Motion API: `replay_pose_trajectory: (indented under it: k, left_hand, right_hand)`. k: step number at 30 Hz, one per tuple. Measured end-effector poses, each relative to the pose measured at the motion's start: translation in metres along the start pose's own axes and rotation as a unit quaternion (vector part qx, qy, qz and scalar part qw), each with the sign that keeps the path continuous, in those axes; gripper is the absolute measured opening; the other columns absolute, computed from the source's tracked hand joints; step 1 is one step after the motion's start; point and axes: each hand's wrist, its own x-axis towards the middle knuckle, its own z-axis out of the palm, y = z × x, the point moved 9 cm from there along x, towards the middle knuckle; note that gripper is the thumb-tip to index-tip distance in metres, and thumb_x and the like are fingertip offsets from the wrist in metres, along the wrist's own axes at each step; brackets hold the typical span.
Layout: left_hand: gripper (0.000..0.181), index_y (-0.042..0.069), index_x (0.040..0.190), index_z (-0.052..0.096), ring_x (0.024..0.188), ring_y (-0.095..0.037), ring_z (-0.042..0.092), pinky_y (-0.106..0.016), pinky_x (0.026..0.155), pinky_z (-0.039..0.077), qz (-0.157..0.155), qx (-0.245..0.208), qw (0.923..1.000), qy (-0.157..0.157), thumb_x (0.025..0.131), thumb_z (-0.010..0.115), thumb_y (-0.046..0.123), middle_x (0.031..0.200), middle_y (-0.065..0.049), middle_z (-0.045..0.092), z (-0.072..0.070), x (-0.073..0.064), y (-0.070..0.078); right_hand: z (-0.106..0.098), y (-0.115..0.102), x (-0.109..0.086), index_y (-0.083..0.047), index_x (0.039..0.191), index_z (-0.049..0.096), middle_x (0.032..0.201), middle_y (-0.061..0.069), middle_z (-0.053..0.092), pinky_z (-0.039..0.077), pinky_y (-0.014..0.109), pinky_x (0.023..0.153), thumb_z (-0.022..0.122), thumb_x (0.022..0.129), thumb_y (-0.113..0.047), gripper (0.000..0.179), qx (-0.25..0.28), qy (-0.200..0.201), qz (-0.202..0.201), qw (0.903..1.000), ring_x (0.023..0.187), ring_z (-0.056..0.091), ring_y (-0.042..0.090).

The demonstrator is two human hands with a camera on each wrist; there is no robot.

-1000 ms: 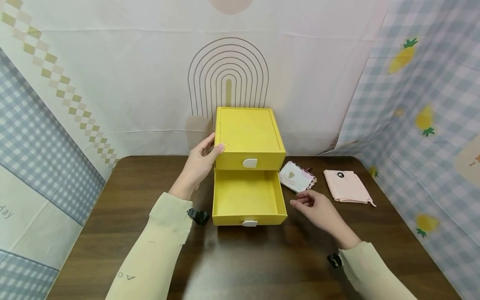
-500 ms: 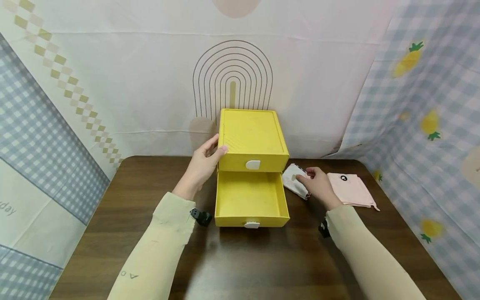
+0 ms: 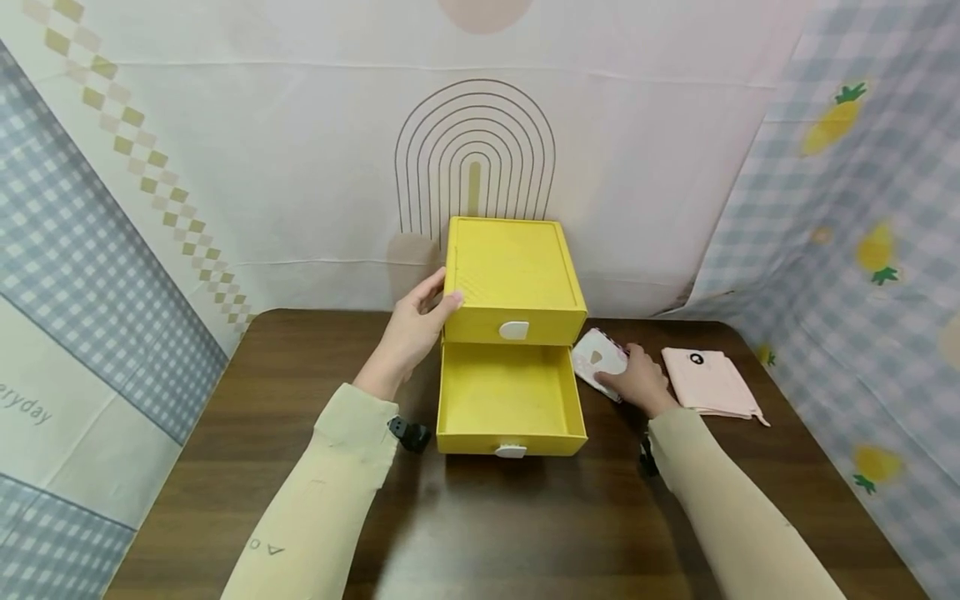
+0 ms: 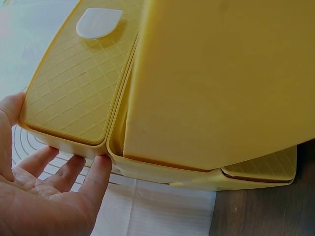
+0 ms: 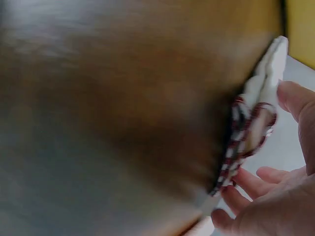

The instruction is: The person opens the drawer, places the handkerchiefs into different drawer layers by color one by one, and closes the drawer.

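A yellow drawer cabinet [image 3: 517,262] stands at the back of the table, with a pulled-out drawer [image 3: 510,400] that has nothing inside. My left hand [image 3: 411,333] holds the cabinet's upper left front corner, thumb at the top edge and fingers against the side. In the left wrist view, a closed drawer front with a white pull [image 4: 99,23] lies above the open drawer, and another closed front [image 4: 266,164] below. My right hand [image 3: 641,382] pinches a folded white cloth with checked trim [image 3: 597,357] beside the cabinet, thumb on its upper face and fingers at its edge.
A folded pink cloth [image 3: 708,381] with a round black mark and a hanging loop lies to the right of my right hand. The dark wooden table [image 3: 525,525] meets a patterned fabric backdrop [image 3: 315,167] behind and at both sides.
My right hand has moved from beside the open drawer to the white cloth and taken hold of it; the cloth has shifted slightly. My left hand stays on the cabinet. The head view has shifted a little.
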Motion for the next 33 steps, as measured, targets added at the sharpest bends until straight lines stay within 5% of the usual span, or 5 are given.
replay_pose_trajectory:
  k: [5,12,20,28,33]
  left_hand:
    - [0.071,0.035,0.148,0.037,0.137,-0.016,0.034,-0.038,0.108,0.035,0.003,0.002,1.0,-0.001,0.086,0.065,0.055,0.149,0.005,0.039,0.0,-0.001,0.0]
    - [0.066,0.021,0.153,0.031,0.14,-0.021,0.03,-0.039,0.109,0.033,-0.009,0.007,0.9998,-0.016,0.096,0.061,0.036,0.154,-0.003,0.033,0.003,-0.016,0.025]
    - [0.068,0.033,0.15,0.034,0.138,-0.015,0.031,-0.038,0.109,0.033,-0.002,-0.005,0.9999,-0.011,0.091,0.063,0.047,0.152,0.004,0.034,0.002,-0.002,0.0]
    - [0.068,0.034,0.15,0.034,0.139,-0.017,0.031,-0.04,0.109,0.033,-0.001,0.0,0.9999,-0.013,0.09,0.063,0.05,0.152,0.004,0.034,0.003,-0.002,-0.001]
    - [0.067,0.026,0.153,0.031,0.139,-0.02,0.03,-0.04,0.108,0.034,-0.004,0.003,0.9998,-0.017,0.094,0.061,0.041,0.154,-0.001,0.033,0.004,-0.005,0.008]
  right_hand:
    - [0.002,0.004,-0.009,0.005,0.146,0.028,0.139,0.034,0.036,0.024,0.07,0.093,0.07,0.082,-0.053,0.096,-0.022,0.007,0.01,0.9997,0.121,0.034,0.055]
    - [0.001,-0.004,-0.034,0.009,0.14,0.033,0.129,0.034,0.043,0.029,0.069,0.089,0.074,0.077,-0.056,0.1,-0.085,-0.033,0.029,0.9954,0.113,0.041,0.053]
    - [0.0,-0.008,-0.059,0.018,0.121,0.043,0.106,0.03,0.053,0.038,0.062,0.081,0.08,0.068,-0.059,0.101,-0.156,-0.111,0.04,0.9807,0.099,0.051,0.045]
    - [0.001,-0.003,-0.055,0.019,0.13,0.034,0.12,0.033,0.047,0.049,0.049,0.083,0.079,0.079,-0.042,0.091,0.012,-0.118,0.011,0.9928,0.101,0.051,0.038]
    - [0.007,0.005,-0.052,0.015,0.127,0.039,0.119,0.031,0.047,0.048,0.046,0.078,0.081,0.076,-0.045,0.089,-0.007,-0.116,0.02,0.993,0.099,0.049,0.038]
